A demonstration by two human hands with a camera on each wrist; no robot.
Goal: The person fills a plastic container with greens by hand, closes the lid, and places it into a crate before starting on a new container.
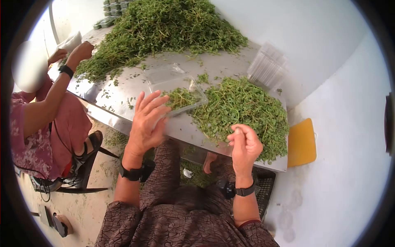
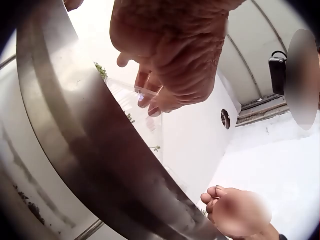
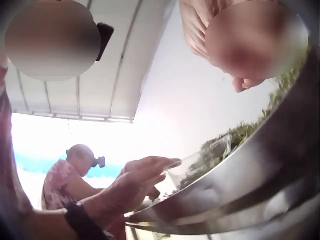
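My left hand [image 1: 148, 119] is raised at the near side of an open clear plastic clamshell box [image 1: 201, 99], its fingers extended and spread. Some leafy green sprigs [image 1: 181, 98] lie inside the box, and its lid stands tilted back. Over the near edge of a smaller heap of greens [image 1: 242, 107] hovers my right hand [image 1: 246, 144], fingers bent and thumb close to the index fingertip. I cannot tell whether a small piece sits between them. In the left wrist view, the left hand [image 2: 170, 55] overlaps the clear box's edge.
A large mound of greens [image 1: 173, 29] covers the back of the metal table [image 1: 181, 131]. Stacked empty clear boxes [image 1: 267, 68] stand at the right by the wall. A yellow board [image 1: 302, 142] leans there. At left another person [image 1: 53, 111] sits working. Filled boxes [image 1: 115, 8] are piled behind.
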